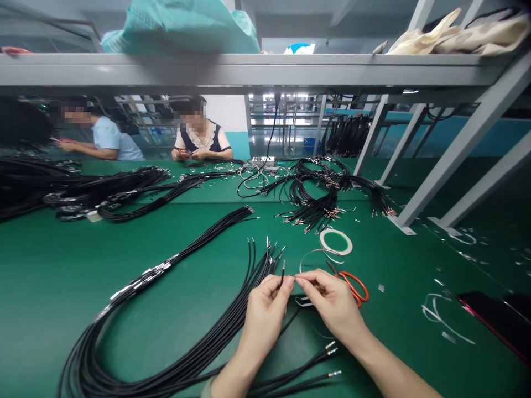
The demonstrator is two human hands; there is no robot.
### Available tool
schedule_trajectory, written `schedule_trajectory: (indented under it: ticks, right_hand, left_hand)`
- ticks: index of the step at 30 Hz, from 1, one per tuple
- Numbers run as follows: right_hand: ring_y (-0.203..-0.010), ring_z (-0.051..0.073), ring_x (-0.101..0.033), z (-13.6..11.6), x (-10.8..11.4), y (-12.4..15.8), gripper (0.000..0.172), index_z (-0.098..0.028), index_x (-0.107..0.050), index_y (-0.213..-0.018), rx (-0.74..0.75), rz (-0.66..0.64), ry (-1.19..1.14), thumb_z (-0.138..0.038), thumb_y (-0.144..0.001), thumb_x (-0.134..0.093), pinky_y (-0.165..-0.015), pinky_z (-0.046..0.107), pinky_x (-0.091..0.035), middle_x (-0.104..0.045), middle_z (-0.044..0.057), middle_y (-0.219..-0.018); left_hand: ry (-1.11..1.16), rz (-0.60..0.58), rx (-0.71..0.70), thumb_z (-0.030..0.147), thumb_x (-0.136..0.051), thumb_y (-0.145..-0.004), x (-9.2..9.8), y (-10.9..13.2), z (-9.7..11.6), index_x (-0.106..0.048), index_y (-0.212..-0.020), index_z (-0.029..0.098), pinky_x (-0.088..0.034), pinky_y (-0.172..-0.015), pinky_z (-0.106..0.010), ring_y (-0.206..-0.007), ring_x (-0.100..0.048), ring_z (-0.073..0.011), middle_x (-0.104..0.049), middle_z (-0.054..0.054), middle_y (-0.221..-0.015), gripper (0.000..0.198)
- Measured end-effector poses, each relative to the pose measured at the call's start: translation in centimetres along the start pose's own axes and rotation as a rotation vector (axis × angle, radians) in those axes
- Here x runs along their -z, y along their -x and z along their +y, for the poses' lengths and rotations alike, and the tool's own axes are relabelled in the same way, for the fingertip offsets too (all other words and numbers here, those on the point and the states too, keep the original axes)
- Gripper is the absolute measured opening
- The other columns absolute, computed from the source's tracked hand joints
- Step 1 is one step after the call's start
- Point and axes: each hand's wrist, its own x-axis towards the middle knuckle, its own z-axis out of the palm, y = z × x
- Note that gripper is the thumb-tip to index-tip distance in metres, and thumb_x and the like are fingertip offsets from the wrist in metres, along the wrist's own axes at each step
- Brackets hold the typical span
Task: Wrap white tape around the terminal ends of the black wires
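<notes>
A thin black cable (282, 273) is gripped in my left hand (266, 309), its stripped end pointing up past the thumb. My right hand (332, 301) pinches close against the left fingertips; what lies between its thumb and finger is too small to make out. Under and left of my hands curves a bundle of black cables (199, 351) with bare metallic ends. Orange-handled scissors (360, 287) lie partly hidden behind my right hand. Beyond them sits a roll of white tape (350, 243), its loose strip trailing toward my hands.
The green table (174, 287) carries more cable bundles (319, 193) at the back and left (136, 185). A phone (493, 320) and tape scraps (433, 312) are on the right. Metal posts (452, 149) hold an overhead shelf (232, 72). Two people sit across the table.
</notes>
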Motion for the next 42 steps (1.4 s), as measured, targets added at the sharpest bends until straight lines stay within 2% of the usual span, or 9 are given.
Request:
schedule_trajectory:
  ticks: [4, 10, 15, 20, 24, 27, 33, 39, 42]
  right_hand:
    - [-0.058, 0.016, -0.056, 0.3, 0.2, -0.2, 0.022, -0.018, -0.065, -0.087, -0.070, 0.047, -0.063, -0.038, -0.086, -0.058, -0.051, 0.025, -0.042, -0.064, 0.003, -0.071]
    - [-0.036, 0.005, -0.033, 0.5, 0.2, -0.8, 0.025, -0.022, -0.050, -0.099, -0.242, 0.173, -0.410, -0.040, -0.084, -0.059, -0.035, 0.016, -0.021, -0.056, -0.006, -0.061]
    - [-0.040, 0.005, -0.038, -0.1, 0.3, -0.8, 0.016, -0.018, -0.060, -0.088, -0.239, 0.148, -0.432, -0.033, -0.085, -0.055, -0.039, 0.018, -0.026, -0.056, -0.002, -0.070]
    - [-0.045, 0.007, -0.036, -0.5, 0.1, -0.5, 0.021, -0.018, -0.069, -0.090, -0.221, 0.090, -0.357, -0.036, -0.084, -0.060, -0.044, 0.021, -0.028, -0.047, -0.005, -0.061]
    - [-0.056, 0.010, -0.045, -0.2, -0.2, -0.5, 0.020, -0.018, -0.071, -0.078, -0.178, 0.094, -0.346, -0.038, -0.079, -0.067, -0.048, 0.022, -0.033, -0.056, -0.001, -0.072]
    - [-0.063, 0.012, -0.051, 0.1, -0.1, -0.5, 0.021, -0.017, -0.070, -0.076, -0.199, 0.017, -0.382, -0.038, -0.077, -0.069, -0.050, 0.023, -0.035, -0.064, 0.003, -0.080]
    - [-0.050, 0.006, -0.042, 0.1, 0.8, -0.9, 0.021, -0.017, -0.071, -0.082, -0.270, -0.111, -0.425, -0.034, -0.071, -0.075, -0.043, 0.020, -0.028, -0.066, 0.003, -0.085]
    - [-0.043, 0.004, -0.027, -0.3, 0.7, -0.9, 0.023, -0.016, -0.068, -0.081, -0.252, -0.064, -0.409, -0.039, -0.080, -0.066, -0.040, 0.020, -0.020, -0.049, -0.005, -0.055]
    - [-0.046, 0.005, -0.035, 0.0, 0.6, -0.8, 0.020, -0.016, -0.069, -0.082, -0.244, -0.092, -0.388, -0.036, -0.078, -0.069, -0.042, 0.019, -0.025, -0.057, -0.002, -0.065]
  left_hand:
    - [-0.085, 0.008, -0.021, 0.036, -0.054, -0.086, 0.1, 0.1, 0.2, -0.066, -0.066, 0.016, -0.036, -0.055, -0.021, -0.059, -0.047, -0.0116, -0.049, 0.002, -0.060, 0.031]
    - [0.103, -0.008, 0.119, 0.040, -0.054, -0.085, -0.1, 0.1, -0.3, -0.063, -0.102, 0.015, -0.038, -0.045, -0.018, -0.047, -0.048, -0.0088, -0.054, 0.003, -0.057, 0.032]
    - [0.219, -0.023, 0.246, 0.037, -0.069, -0.075, -0.4, 0.0, -0.6, -0.062, -0.084, 0.012, -0.045, -0.049, -0.019, -0.048, -0.056, -0.0098, -0.063, -0.001, -0.055, 0.027]
    - [0.208, -0.025, 0.241, 0.033, -0.074, -0.070, -0.6, 0.2, -0.4, -0.063, -0.078, 0.012, -0.045, -0.046, -0.018, -0.052, -0.061, -0.0109, -0.065, -0.001, -0.061, 0.025]
    - [0.198, -0.073, 0.226, 0.034, -0.072, -0.072, -0.6, 0.3, -0.2, -0.064, -0.076, 0.011, -0.042, -0.045, -0.017, -0.045, -0.056, -0.0089, -0.064, -0.001, -0.053, 0.024]
    - [0.229, -0.120, 0.246, 0.036, -0.069, -0.075, -0.4, 0.2, -0.2, -0.064, -0.076, 0.010, -0.040, -0.043, -0.016, -0.039, -0.052, -0.0070, -0.064, -0.001, -0.049, 0.027]
    - [0.262, -0.174, 0.261, 0.038, -0.066, -0.077, -0.2, 0.0, -0.2, -0.064, -0.071, 0.011, -0.037, -0.041, -0.015, -0.038, -0.050, -0.0055, -0.062, 0.000, -0.049, 0.028]
    - [0.271, -0.190, 0.257, 0.039, -0.066, -0.076, -0.4, 0.2, -0.2, -0.065, -0.076, 0.010, -0.035, -0.037, -0.014, -0.036, -0.049, -0.0052, -0.061, 0.000, -0.052, 0.029]
    - [0.238, -0.149, 0.242, 0.038, -0.067, -0.076, -0.4, 0.1, -0.1, -0.064, -0.076, 0.010, -0.036, -0.038, -0.014, -0.036, -0.047, -0.0051, -0.059, 0.001, -0.045, 0.028]
